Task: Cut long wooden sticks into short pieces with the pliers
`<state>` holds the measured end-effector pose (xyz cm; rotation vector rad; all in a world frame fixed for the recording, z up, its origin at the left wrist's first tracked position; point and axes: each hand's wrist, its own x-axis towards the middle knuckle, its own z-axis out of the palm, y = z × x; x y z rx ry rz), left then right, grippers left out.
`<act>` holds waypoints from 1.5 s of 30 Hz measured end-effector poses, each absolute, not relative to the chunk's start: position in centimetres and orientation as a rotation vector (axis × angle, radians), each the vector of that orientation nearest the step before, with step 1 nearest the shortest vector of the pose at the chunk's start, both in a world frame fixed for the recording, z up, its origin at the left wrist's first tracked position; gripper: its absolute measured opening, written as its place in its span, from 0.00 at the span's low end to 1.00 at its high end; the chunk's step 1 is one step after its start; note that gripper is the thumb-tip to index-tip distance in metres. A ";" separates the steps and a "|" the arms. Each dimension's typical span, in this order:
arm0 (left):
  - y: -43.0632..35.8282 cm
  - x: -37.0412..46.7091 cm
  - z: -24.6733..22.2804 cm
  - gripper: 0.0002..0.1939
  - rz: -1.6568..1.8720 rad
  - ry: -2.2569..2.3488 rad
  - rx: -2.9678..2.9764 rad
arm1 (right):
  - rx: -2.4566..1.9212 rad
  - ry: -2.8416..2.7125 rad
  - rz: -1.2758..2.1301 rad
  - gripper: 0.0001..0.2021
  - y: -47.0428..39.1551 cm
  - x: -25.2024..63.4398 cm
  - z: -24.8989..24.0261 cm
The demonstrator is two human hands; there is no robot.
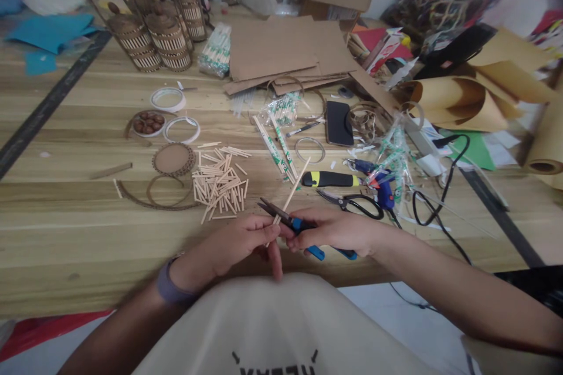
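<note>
My left hand [250, 240] pinches the lower end of a thin wooden stick [295, 187], which slants up and to the right over the table. My right hand [329, 229] is wrapped round blue-handled pliers [285, 218]. The dark jaws of the pliers lie across the stick, close to my left fingertips. Whether the jaws touch the stick I cannot tell. Just beyond my left hand is a loose pile of short cut sticks [222, 181]. Paper-wrapped sticks [275, 149] with green print rest farther back.
Black-handled scissors [360, 206], a yellow-and-black cutter [331, 179] and a blue glue gun [385, 190] lie right of my hands. A phone [339, 123] and cardboard sheets [272, 50] are behind. At left stand a cardboard disc [173, 159], tape rolls [168, 99] and stick-covered lanterns [169, 41].
</note>
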<state>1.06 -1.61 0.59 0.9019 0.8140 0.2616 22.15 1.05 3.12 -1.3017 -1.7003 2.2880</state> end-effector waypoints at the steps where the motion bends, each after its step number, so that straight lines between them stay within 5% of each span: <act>1: -1.6 1.1 0.6 0.18 0.262 0.814 0.893 | -1.298 -1.686 2.296 0.06 1.0 22.1 3.1; 45: -1.6 1.5 0.2 0.17 0.274 0.776 0.868 | -1.371 -1.756 2.138 0.06 -0.3 22.3 0.5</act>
